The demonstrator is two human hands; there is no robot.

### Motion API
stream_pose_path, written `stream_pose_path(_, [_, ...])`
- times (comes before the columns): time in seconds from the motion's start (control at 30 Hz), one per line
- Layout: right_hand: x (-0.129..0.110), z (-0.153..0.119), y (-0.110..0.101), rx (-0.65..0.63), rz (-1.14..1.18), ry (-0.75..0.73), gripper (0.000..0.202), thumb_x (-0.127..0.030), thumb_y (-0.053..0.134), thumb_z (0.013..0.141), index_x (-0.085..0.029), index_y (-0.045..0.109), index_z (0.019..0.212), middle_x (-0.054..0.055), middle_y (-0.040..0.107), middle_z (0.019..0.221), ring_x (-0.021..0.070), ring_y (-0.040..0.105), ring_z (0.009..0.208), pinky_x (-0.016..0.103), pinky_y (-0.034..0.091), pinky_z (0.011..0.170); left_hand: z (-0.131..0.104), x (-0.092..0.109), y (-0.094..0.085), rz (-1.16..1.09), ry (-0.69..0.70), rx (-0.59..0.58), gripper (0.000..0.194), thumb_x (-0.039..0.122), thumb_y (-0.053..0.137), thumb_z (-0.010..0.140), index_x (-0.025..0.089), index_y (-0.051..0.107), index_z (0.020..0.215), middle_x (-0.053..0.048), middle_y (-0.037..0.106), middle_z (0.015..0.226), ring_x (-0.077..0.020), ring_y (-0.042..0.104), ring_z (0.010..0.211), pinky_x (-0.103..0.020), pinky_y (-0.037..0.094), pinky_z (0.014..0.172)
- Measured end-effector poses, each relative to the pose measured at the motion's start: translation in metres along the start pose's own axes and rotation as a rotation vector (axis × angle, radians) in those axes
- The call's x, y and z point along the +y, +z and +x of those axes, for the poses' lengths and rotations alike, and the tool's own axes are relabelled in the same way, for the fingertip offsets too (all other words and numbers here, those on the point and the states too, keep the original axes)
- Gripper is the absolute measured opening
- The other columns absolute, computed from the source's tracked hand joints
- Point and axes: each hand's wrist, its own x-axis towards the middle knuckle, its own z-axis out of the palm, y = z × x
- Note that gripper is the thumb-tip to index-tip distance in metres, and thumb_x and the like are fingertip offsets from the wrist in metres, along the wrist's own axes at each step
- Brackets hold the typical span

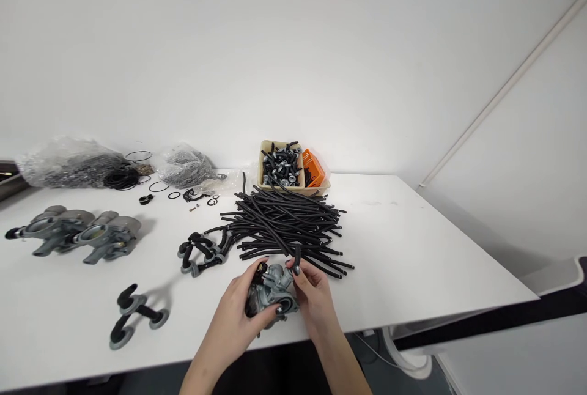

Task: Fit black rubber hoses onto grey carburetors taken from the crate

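Near the table's front edge, my left hand (241, 309) is closed around a grey metal carburetor (275, 288), its thumb across the round bore. My right hand (315, 297) pinches a cap with a bent black rubber elbow (297, 256) at the carburetor's upper right side. The fingers hide most of the cap, so I cannot tell how firmly it sits. Just beyond both hands lies a heap of black rubber hoses (284, 224). To the left rest more caps with black elbows (202, 252), and a smaller group of caps (137, 309) lies closer to me.
Two carburetors (107, 236) stand on the left of the white table (403, 248). At the back are a cream bin (262, 166) of caps, an orange basket (316, 166), plastic bags of parts (183, 166), and scattered black rings (159, 186). A wall closes the far side.
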Motion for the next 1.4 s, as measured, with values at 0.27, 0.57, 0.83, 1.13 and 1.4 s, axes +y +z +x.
stream_pose_path(0.27, [-0.003,0.011,-0.002,-0.095,0.131,0.084,0.026,-0.032,0.086,0.064,-0.019,0.063,0.06,0.0,0.065,0.075,0.0116,0.053,0.065,0.023,0.044,0.062,0.0,-0.005,0.0,-0.004,0.01,0.009,0.068,0.033,0.066,0.076,0.023,0.045,0.14,-0.012,0.06,0.13,-0.0305,0.054,0.121,-0.047,0.043,0.103])
stream_pose_path(0.57, [-0.007,0.015,-0.003,-0.087,0.11,0.104,0.035,-0.041,0.085,0.066,-0.02,0.075,0.092,0.009,0.077,0.096,0.0227,0.068,0.091,0.036,0.049,0.086,0.001,-0.009,0.001,0.064,0.064,0.059,0.059,0.044,0.058,0.084,0.024,0.046,0.138,-0.011,0.057,0.137,-0.0309,0.05,0.125,-0.049,0.04,0.104])
stream_pose_path(0.83, [-0.003,0.012,0.004,0.063,-0.05,-0.097,0.024,-0.038,0.081,0.07,-0.02,0.074,0.083,0.006,0.077,0.084,0.0208,0.068,0.086,0.035,0.049,0.087,0.001,-0.011,0.0,0.035,0.04,0.076,0.063,0.046,0.06,0.082,0.021,0.048,0.139,-0.014,0.062,0.128,-0.0325,0.054,0.121,-0.049,0.041,0.102])
stream_pose_path(1.13, [-0.008,0.005,0.011,0.228,-0.492,-0.335,0.011,-0.03,0.072,0.076,-0.02,0.07,0.081,0.005,0.071,0.081,0.0211,0.064,0.08,0.035,0.051,0.076,0.0,-0.009,-0.002,-0.026,0.017,0.005,0.062,0.048,0.053,0.088,0.021,0.041,0.141,-0.016,0.056,0.134,-0.0316,0.052,0.123,-0.049,0.039,0.104])
stream_pose_path(1.4, [-0.039,0.015,0.028,-0.051,-0.66,-0.552,0.013,-0.02,0.066,0.08,-0.025,0.073,0.09,0.005,0.072,0.091,0.0226,0.065,0.09,0.037,0.051,0.083,-0.001,-0.009,-0.007,-0.258,0.087,0.033,0.061,0.06,0.042,0.09,0.019,0.043,0.135,-0.014,0.053,0.138,-0.0319,0.046,0.129,-0.044,0.04,0.105])
